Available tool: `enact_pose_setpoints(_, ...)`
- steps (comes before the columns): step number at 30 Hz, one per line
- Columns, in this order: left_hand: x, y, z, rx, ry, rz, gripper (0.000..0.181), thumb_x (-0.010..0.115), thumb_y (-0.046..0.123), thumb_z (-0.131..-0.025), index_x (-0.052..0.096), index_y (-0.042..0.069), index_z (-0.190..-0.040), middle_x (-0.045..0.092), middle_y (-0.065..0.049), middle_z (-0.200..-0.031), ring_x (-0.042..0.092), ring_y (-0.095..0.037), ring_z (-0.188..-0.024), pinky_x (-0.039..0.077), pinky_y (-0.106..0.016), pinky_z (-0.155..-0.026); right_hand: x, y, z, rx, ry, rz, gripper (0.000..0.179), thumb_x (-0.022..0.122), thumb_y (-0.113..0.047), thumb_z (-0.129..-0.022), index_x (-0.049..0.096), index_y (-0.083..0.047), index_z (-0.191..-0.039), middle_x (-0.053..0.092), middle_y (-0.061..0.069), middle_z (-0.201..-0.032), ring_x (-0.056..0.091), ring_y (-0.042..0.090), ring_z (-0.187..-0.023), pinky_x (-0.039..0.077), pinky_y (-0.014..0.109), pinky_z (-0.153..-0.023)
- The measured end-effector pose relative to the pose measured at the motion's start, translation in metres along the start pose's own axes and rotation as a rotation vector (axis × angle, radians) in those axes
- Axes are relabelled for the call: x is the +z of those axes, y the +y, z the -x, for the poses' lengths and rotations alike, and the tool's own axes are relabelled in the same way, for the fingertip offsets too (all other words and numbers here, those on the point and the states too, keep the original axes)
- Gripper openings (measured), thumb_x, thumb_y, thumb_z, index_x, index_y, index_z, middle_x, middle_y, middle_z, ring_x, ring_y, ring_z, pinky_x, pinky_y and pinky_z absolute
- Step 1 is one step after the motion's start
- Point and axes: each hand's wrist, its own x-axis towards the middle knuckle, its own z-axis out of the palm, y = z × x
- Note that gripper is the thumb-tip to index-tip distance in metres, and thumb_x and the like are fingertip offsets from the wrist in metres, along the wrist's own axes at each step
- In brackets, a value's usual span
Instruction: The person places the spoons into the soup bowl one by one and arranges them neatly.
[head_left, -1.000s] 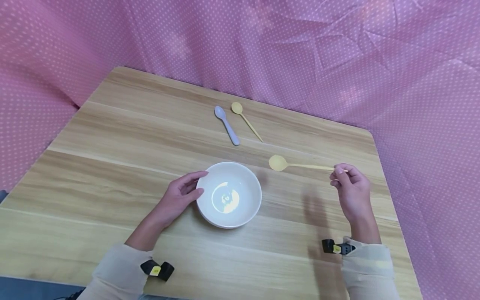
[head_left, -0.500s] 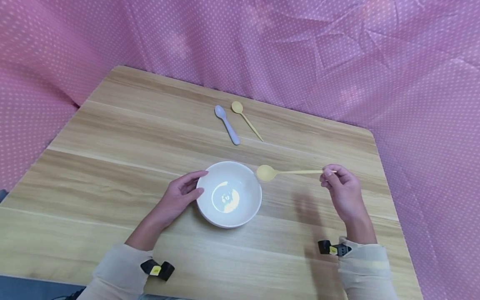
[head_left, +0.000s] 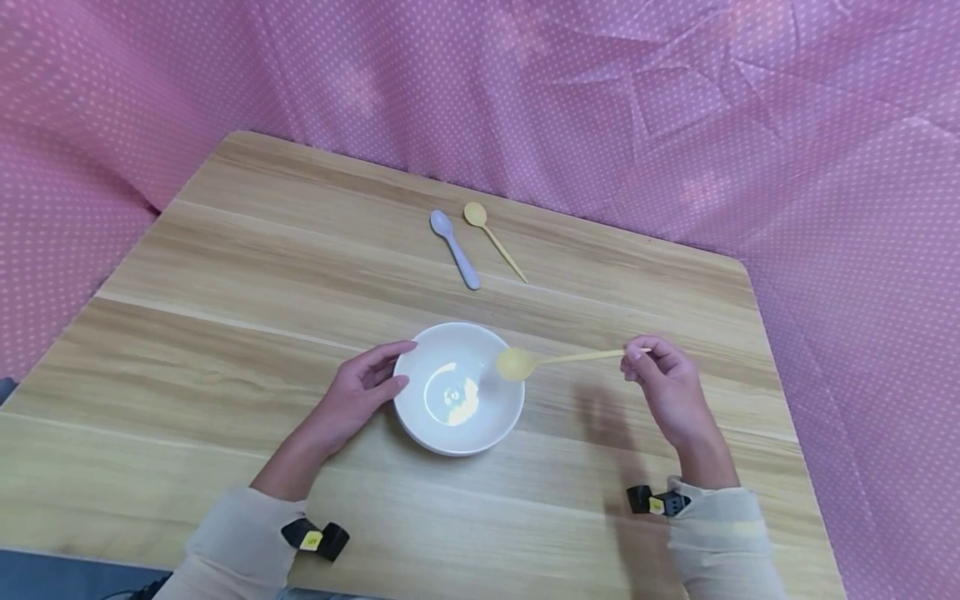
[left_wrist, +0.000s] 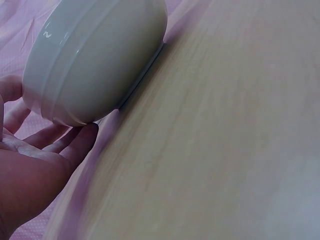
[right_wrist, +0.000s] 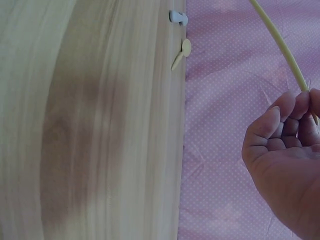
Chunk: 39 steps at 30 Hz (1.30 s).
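A white bowl (head_left: pixel 431 421) stands upright on the table. My left hand (head_left: pixel 360 392) holds its left side, with the index fingertip and thumb at the rim. In the left wrist view, the fingers (left_wrist: pixel 80 142) lie against the bowl's outer wall (left_wrist: pixel 100 65). My right hand (head_left: pixel 667 387) pinches a long yellow spoon (head_left: pixel 516 364) near the handle's end. The spoon's head hangs over the right side of the bowl. Part of its thin handle (right_wrist: pixel 282 45) shows in the right wrist view; the spoon's head is outside that view.
Beyond the bowl, a lavender spoon (head_left: pixel 455 251) and a second yellow spoon (head_left: pixel 476 215) lie on the wooden table (head_left: pixel 262 250). Pink dotted cloth (head_left: pixel 480 92) hangs behind the table's far edge and along its sides.
The right hand has moved left and slightly nearer, carrying the yellow spoon from beyond the bowl's right side to over its right rim. The left hand and bowl have stayed in place.
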Motion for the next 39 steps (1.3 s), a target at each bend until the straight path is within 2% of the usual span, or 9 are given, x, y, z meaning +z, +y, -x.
enact_pose_setpoints(8, 0.0, -0.001, 0.0, 0.0, 0.002, -0.003, 0.045, 0.059, 0.018, -0.093, 0.048, 0.016, -0.137, 0.039, -0.003, -0.147, 0.035, -0.02, -0.137, 0.037, -0.02, -0.105, 0.004, 0.007, -0.001, 0.0, -0.017, 0.05, 0.011, 0.051, -0.005, -0.096, 0.06, -0.007, -0.089, 0.058, -0.002, -0.079, 0.054, 0.008, -0.073, 0.05, 0.018, -0.068)
enact_pose_setpoints(23, 0.0, -0.001, 0.0, 0.002, 0.002, 0.008, 0.045, 0.059, 0.017, -0.093, 0.048, 0.014, -0.137, 0.04, -0.003, -0.147, 0.036, -0.02, -0.137, 0.037, -0.019, -0.104, 0.019, 0.019, -0.002, 0.058, -0.04, 0.177, 0.009, 0.051, -0.009, -0.096, 0.059, -0.007, -0.093, 0.057, -0.003, -0.08, 0.054, 0.011, -0.076, 0.05, 0.019, -0.069)
enact_pose_setpoints(32, 0.0, -0.007, -0.001, -0.003, 0.003, -0.006, 0.046, 0.059, 0.02, -0.093, 0.048, 0.015, -0.137, 0.039, -0.003, -0.148, 0.035, -0.02, -0.137, 0.036, -0.022, -0.106, 0.035, 0.029, -0.004, 0.064, -0.056, 0.197, 0.014, 0.053, -0.01, -0.096, 0.057, 0.004, -0.097, 0.057, -0.004, -0.079, 0.053, 0.012, -0.074, 0.051, 0.022, -0.07)
enact_pose_setpoints(39, 0.001, -0.008, 0.0, 0.008, 0.001, 0.0, 0.046, 0.059, 0.018, -0.093, 0.048, 0.014, -0.137, 0.039, -0.003, -0.148, 0.035, -0.02, -0.137, 0.036, -0.021, -0.106, 0.046, 0.035, -0.006, 0.074, -0.049, 0.2, 0.011, 0.054, -0.008, -0.094, 0.059, 0.002, -0.096, 0.057, -0.005, -0.078, 0.053, 0.012, -0.074, 0.051, 0.022, -0.069)
